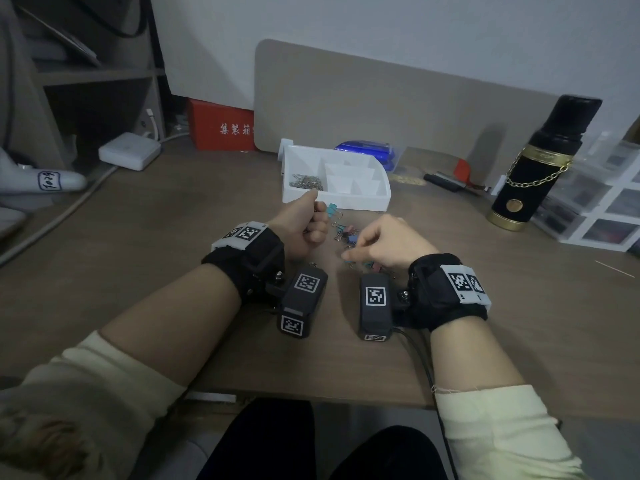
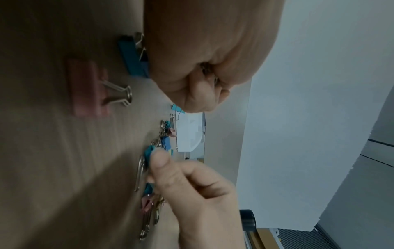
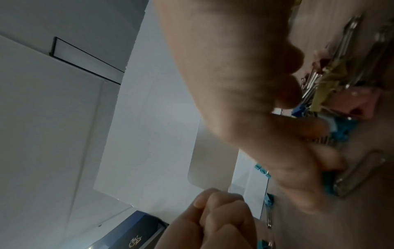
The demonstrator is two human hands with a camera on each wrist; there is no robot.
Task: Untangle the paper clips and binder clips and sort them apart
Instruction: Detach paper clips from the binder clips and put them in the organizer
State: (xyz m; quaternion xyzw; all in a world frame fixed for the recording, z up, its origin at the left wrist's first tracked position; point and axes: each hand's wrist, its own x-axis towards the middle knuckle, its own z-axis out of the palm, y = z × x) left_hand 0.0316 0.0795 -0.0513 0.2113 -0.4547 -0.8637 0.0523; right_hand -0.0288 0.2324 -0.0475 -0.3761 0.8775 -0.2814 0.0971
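A tangle of coloured binder clips and silver paper clips (image 1: 346, 233) lies on the wooden desk between my hands. My right hand (image 1: 356, 252) pinches a teal binder clip (image 2: 148, 151) at the near end of the tangle, and a paper clip (image 3: 360, 173) lies beside it. My left hand (image 1: 317, 226) is curled in a fist just left of the pile. Metal glints inside that fist (image 2: 208, 70), which look like paper clips. A pink binder clip (image 2: 85, 87) and a blue one (image 2: 132, 57) lie loose near it. Behind stands a white divided tray (image 1: 346, 202) with paper clips (image 1: 306, 181) in its left compartment.
A black bottle with a gold chain (image 1: 533, 161) stands at the right, with clear drawers (image 1: 606, 209) beyond it. A blue case (image 1: 367, 148) sits behind the tray. A red box (image 1: 221, 129) and a white adapter (image 1: 130, 150) are at the back left.
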